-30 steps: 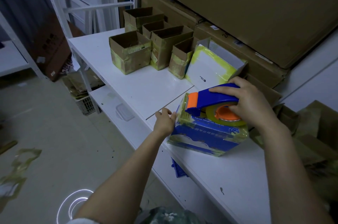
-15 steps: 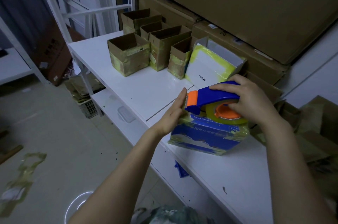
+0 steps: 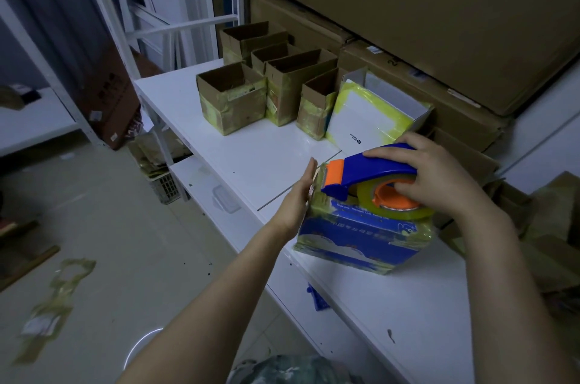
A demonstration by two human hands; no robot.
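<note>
The right hand [image 3: 439, 176] grips the tape dispenser [image 3: 373, 178], fingers curled over its handle, atop the blue box [image 3: 361, 236] on the white table [image 3: 266, 157]. At the box's 9 o'clock side, the left hand [image 3: 298, 195] presses flat, fingers straight and together.

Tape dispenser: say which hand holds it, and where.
The right hand grips the tape dispenser by its blue handle; the left hand presses flat against the blue box.

I saw the tape dispenser [image 3: 376, 168] as smooth, glossy plastic, its tape roll [image 3: 365, 200] a shiny, clear film. The blue box [image 3: 354, 236] looked like printed card under wrinkled, glossy tape. The worktop [image 3: 270, 157] was smooth and faintly shiny; the open boxes [image 3: 232, 101] were matt brown cardboard.
</note>
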